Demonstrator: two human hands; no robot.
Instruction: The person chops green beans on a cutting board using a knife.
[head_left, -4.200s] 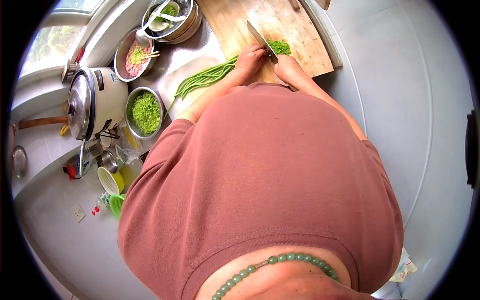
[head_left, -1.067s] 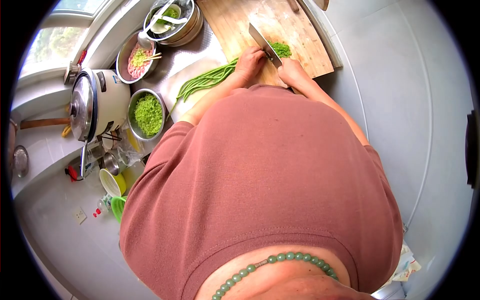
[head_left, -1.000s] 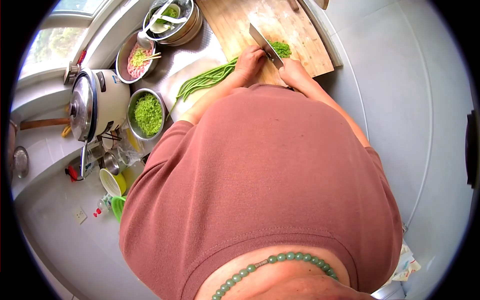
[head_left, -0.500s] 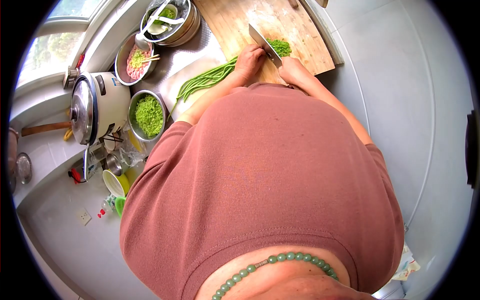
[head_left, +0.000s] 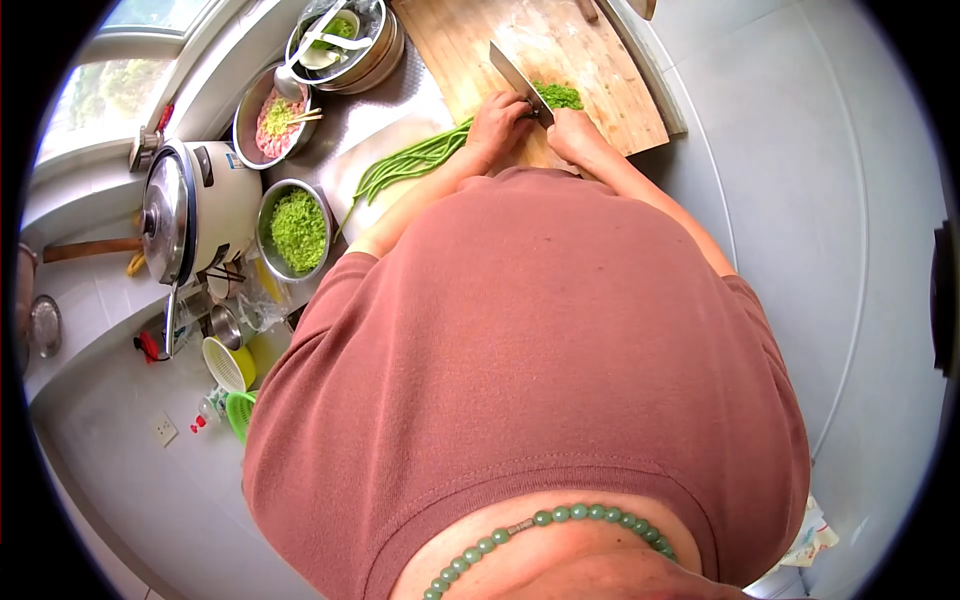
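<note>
Where the knife (head_left: 512, 68) slants across the board (head_left: 450, 55), its tip points away from us and to the left, and a broad stretch of wood lies between that tip and the far side. Our right hand (head_left: 570, 133) is closed around the knife's handle end, low on the board and close to our shirt (head_left: 530, 330), which hides part of the near edge. Our left hand (head_left: 497, 122) is curled down over the ends of the beans (head_left: 412, 163), its fingers just beside the blade; we cannot tell whether they touch it. From under that hand the beans run left past the board's edge onto a pale surface (head_left: 383, 136), one thin end reaching close to the rim of the greens bowl (head_left: 321, 262). On the blade's other side sits the chopped heap (head_left: 560, 96), with a strip of wood between it and the board's right edge. Past that edge we see grey tiles (head_left: 790, 150) opening wide, while on our left the meat bowl (head_left: 244, 127), the pans (head_left: 378, 62) and the cooker (head_left: 225, 190) stand crowded near the window (head_left: 112, 100).
</note>
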